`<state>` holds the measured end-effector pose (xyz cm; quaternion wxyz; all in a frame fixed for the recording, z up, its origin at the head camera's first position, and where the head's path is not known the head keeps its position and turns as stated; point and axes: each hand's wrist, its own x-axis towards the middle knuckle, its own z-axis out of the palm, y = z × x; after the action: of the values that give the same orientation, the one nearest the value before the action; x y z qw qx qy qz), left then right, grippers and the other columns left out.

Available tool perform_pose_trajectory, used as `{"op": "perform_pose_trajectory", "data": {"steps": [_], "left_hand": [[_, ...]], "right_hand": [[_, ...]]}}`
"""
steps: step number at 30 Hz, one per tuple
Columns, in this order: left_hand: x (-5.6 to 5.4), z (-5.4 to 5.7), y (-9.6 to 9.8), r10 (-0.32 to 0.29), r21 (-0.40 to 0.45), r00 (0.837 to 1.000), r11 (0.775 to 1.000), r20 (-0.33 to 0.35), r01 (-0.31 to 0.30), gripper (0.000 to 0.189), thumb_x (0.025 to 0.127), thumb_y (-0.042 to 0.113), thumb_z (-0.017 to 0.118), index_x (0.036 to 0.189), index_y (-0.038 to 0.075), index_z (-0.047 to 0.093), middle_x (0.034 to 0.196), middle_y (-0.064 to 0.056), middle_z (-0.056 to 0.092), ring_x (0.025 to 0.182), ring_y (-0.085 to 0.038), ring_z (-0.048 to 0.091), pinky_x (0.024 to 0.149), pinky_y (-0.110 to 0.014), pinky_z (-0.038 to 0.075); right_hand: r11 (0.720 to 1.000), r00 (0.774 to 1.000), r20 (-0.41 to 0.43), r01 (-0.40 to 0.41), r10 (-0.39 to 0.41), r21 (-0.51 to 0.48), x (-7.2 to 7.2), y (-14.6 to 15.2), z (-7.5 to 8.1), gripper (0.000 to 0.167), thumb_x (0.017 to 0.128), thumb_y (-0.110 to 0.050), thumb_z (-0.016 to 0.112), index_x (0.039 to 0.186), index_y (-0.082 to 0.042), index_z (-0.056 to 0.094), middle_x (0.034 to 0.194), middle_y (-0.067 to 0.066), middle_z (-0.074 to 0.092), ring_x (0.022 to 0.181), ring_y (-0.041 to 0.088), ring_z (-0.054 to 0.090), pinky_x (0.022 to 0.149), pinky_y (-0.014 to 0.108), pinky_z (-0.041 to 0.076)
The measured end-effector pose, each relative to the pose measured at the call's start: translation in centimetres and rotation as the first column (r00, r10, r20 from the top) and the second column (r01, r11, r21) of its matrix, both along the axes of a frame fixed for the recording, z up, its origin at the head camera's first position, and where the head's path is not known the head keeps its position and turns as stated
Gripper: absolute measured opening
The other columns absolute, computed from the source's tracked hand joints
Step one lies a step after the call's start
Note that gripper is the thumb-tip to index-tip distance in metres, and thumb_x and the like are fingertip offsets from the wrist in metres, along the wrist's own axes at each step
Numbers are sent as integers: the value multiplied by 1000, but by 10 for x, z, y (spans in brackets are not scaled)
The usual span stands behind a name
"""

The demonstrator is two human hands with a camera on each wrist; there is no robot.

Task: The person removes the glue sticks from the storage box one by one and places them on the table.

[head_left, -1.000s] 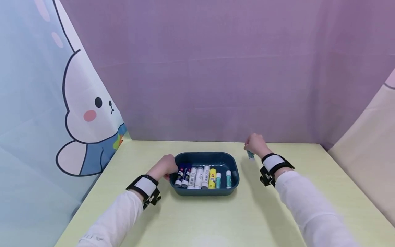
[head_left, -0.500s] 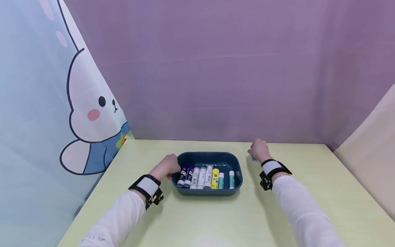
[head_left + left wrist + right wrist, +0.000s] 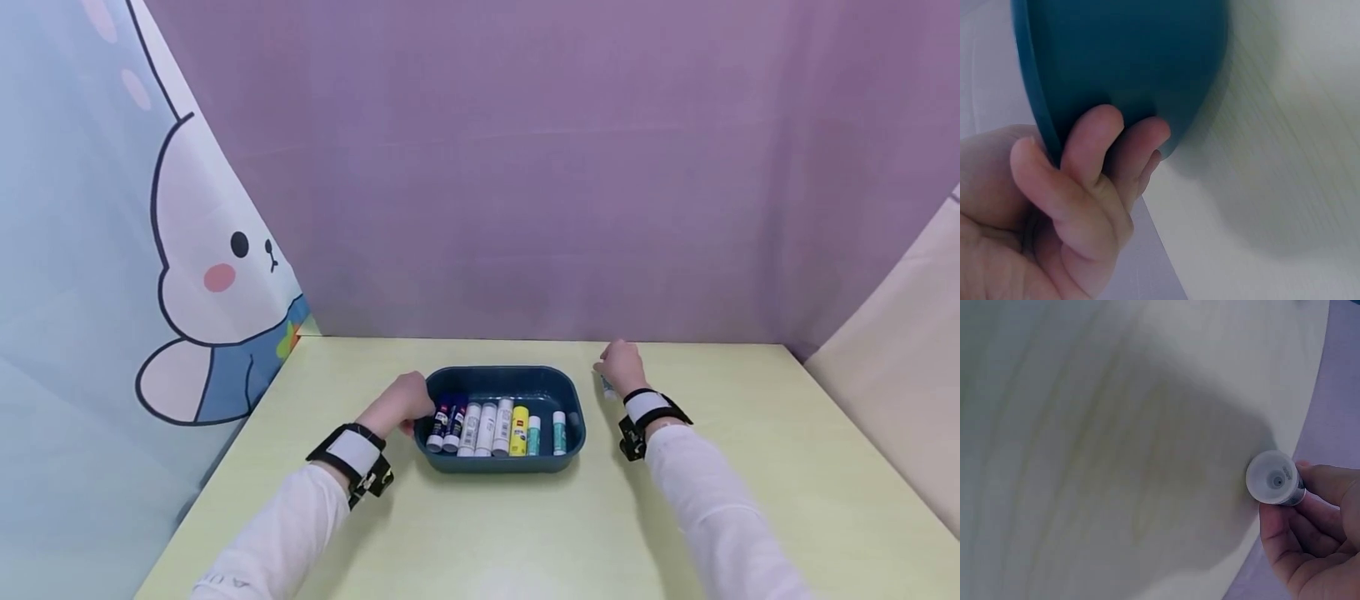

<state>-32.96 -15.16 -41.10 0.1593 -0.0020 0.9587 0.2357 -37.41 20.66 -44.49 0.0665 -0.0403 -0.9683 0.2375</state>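
The right wrist view shows what the head view hides: the right hand [image 3: 621, 367] pinches a tube [image 3: 1261, 481] by its sides, its round whitish end hollow, at 2 o'clock from the blue tray [image 3: 501, 466]. At the tray's 10 o'clock the left hand [image 3: 408, 397] grips the rim, fingers curled against the outer wall in the left wrist view; inside lie 8 more tubes [image 3: 485, 431], 2 of them dark blue
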Motion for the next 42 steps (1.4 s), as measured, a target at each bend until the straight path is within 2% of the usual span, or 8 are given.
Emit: {"op": "perform_pose_trajectory", "data": {"steps": [9, 15, 30, 39, 42], "left_hand": [[-3, -6, -1, -17, 7, 1000, 1000, 2, 17, 28, 82, 3, 59, 107, -9, 53, 78, -17, 59, 42, -20, 60, 40, -27, 53], [-1, -4, -2, -15, 0, 1000, 1000, -12, 15, 23, 82, 2, 60, 101, -9, 54, 73, -16, 60, 41, -20, 58, 39, -27, 53], [0, -2, -1, 3, -7, 1000, 1000, -6, -3, 27, 83, 4, 62, 105, -9, 54, 77, -16, 59, 42, -19, 58, 40, -27, 53], [-3, -7, 0, -13, -7, 1000, 1000, -24, 13, 26, 80, 2, 61, 103, -9, 53, 78, -17, 58, 40, -19, 58, 38, -26, 52], [-3, -9, 0, -12, -5, 1000, 1000, -24, 12, 25, 80, 1, 61, 102, -8, 53, 77, -16, 58, 40, -19, 57, 37, -26, 52]], "right_hand": [[1000, 1000, -16, 9, -9, -7, 0, 3, -9, 24, 83, -8, 67, 97, 12, 68, 100, 27, 67, 90, 38, 65, 78, 46, 56], [1000, 1000, 2, 15, -15, -23, 0, 0, -10, 25, 84, -8, 67, 99, 11, 68, 101, 26, 67, 90, 37, 65, 79, 45, 56], [999, 1000, 15, 13, -12, -47, -3, 1, -13, 26, 84, -9, 66, 100, 11, 66, 103, 27, 66, 93, 37, 64, 81, 45, 55], [999, 998, 44, 36, -35, -26, -4, 7, -15, 36, 85, -18, 66, 99, 15, 63, 102, 30, 63, 91, 38, 61, 82, 46, 53], [1000, 998, 63, 19, -18, -9, -2, 7, -10, 42, 86, -21, 66, 106, 16, 60, 109, 32, 61, 97, 40, 61, 85, 47, 53]]}}
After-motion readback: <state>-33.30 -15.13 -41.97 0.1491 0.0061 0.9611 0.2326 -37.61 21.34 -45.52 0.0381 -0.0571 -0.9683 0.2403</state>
